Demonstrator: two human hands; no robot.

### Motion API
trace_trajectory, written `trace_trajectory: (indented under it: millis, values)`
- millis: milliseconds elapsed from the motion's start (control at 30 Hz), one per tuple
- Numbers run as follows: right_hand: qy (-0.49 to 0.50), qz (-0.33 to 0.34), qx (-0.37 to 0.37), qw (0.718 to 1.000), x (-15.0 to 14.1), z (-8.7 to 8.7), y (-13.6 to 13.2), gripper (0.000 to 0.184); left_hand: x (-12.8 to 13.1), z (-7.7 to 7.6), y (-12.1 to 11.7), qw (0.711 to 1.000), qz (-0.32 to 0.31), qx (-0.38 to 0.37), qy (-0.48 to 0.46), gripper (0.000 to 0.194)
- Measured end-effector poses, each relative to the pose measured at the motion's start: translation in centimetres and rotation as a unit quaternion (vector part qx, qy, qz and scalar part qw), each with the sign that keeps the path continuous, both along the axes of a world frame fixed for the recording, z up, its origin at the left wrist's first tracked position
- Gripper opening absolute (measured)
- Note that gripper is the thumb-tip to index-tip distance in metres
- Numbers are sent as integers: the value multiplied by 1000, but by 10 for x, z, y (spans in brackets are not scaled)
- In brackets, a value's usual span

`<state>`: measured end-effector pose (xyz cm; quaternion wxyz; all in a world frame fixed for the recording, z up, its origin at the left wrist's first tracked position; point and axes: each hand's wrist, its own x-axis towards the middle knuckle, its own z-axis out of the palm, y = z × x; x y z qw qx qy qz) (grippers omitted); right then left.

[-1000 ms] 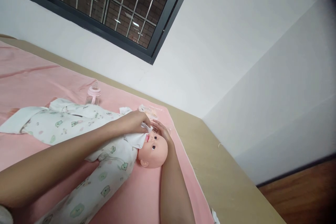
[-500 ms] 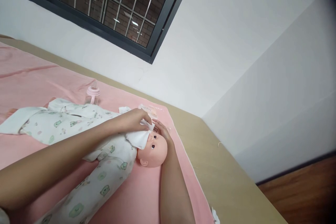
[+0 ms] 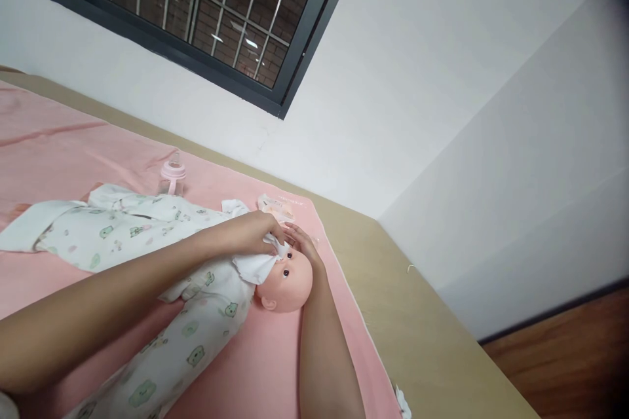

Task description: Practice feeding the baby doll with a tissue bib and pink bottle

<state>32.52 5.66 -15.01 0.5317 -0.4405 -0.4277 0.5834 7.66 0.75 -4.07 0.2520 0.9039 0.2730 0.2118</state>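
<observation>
Clear pink-collared baby bottle point(image 3: 171, 178) (contents indistinct) upright on pink fabric sheet point(image 3: 250, 360), bald pink plastic doll point(image 3: 289, 288) lying alongside, left hand point(image 3: 258, 233) pinching soft white cloth point(image 3: 255, 268) over the mouth exposed one second earlier, right hand point(image 3: 303, 245) loosely cupped, fingers extended, at its head.

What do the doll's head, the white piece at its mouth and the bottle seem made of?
Doll's head: likely vinyl or plastic, smooth with a soft sheen. White piece: tissue or thin cloth, unclear which; matte, creased. Bottle: plastic or glass, see-through body; pink collar, probably opaque plastic.
</observation>
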Motion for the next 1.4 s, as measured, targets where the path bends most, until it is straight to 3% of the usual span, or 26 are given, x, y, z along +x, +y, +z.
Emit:
trace_trajectory:
  millis: [367,733,833,967,1067,1167,1300,1400]
  values:
    - [4,2,-5,1000,0,-1,0,35,3,-11,10,999,22,34,-14,24]
    - [19,2,4,1000,2,0,0,39,-8,2,16,998,51,30,20,19]
    - [9,4,24,1000,2,19,0,40,-12,4,19,997,68,45,-5,20]
    - [-76,20,117,990,-11,73,-13,30,-17,4,21,989,125,75,-32,41]
    - [-197,66,203,957,-36,114,-33,24,-19,4,19,974,173,142,-25,58]
    - [-339,61,258,903,-67,137,-53,19,-19,5,16,960,197,200,13,62]
    - [-494,-6,259,830,-98,138,-63,23,-18,8,12,956,194,214,55,67]
    - [-569,-54,255,780,-102,131,-58,25,-17,8,11,960,177,209,51,67]
